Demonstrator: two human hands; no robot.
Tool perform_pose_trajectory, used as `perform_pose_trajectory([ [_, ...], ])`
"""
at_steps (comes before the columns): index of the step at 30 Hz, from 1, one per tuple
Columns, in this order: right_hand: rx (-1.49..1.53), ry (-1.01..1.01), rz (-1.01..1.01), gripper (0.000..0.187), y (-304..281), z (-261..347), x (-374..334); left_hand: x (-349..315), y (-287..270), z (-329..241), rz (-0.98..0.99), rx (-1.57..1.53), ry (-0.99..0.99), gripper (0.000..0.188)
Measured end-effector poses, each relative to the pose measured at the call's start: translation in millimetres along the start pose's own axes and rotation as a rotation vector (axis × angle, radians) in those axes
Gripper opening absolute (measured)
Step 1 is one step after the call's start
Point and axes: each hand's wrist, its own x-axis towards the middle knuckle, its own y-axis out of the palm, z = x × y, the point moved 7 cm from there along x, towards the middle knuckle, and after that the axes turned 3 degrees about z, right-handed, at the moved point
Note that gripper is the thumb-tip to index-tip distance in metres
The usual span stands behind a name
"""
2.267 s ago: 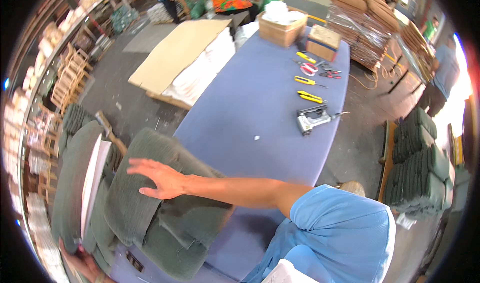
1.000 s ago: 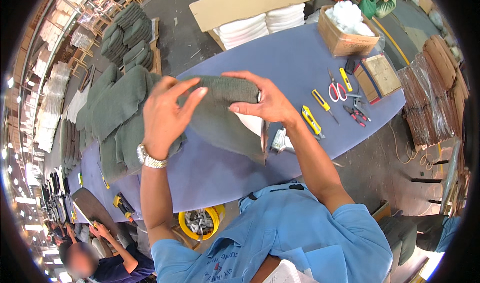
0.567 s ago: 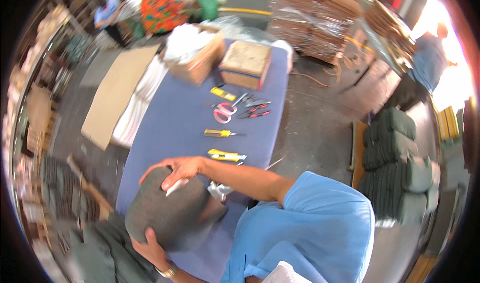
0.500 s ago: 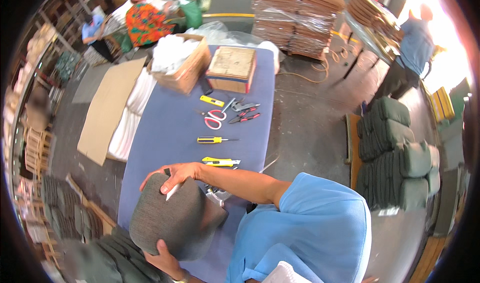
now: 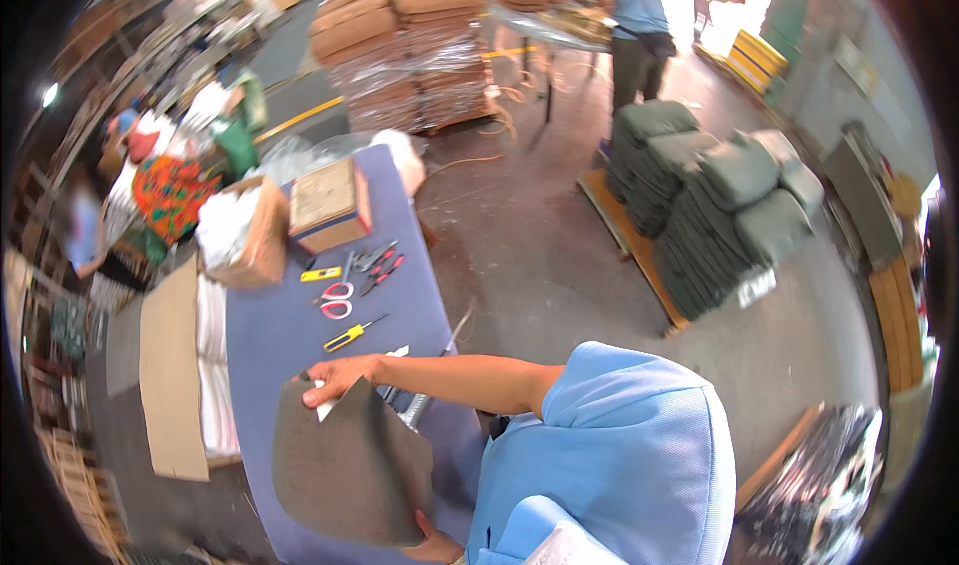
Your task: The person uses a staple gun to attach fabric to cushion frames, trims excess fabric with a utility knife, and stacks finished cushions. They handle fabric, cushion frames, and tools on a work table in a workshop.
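Note:
A dark grey-green upholstered cushion is tilted over the blue table, between my two hands. My right hand grips its far edge, thumb on top beside a small white tag. At the near lower corner my left hand holds the cushion; its fingers are partly hidden. Beyond the right hand lie a yellow screwdriver, red-and-white scissors, red-handled pliers and a yellow cutter. A metal tool shows partly behind the cushion, under my right forearm.
At the table's far end stand a carton of white stuffing and a closed box. Stacked green cushions rest on a pallet to the right. Wrapped brown cushions stand beyond. A co-worker stands at another table.
My view has swung to the right, so the surroundings slide left. The cushion has turned in my hands, and my left hand has moved along to its lower right corner.

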Motion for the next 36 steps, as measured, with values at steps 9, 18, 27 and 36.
perform_pose_trajectory([
  [9,-0.072,-0.129,-0.306,0.080,-9,8,-107,-5,9,42,0.327,0.024,0.098,0.064],
  [18,-0.087,-0.208,-0.469,0.095,42,31,-113,-13,-33,63,0.449,0.100,-0.184,0.064],
  [27,-0.292,-0.522,0.037,0.068,187,51,-67,-49,-97,66,0.374,0.275,-0.321,0.072],
  [36,-0.592,-0.324,0.224,0.066,243,9,-50,-22,-199,-72,-0.303,-0.138,-0.130,0.073],
])
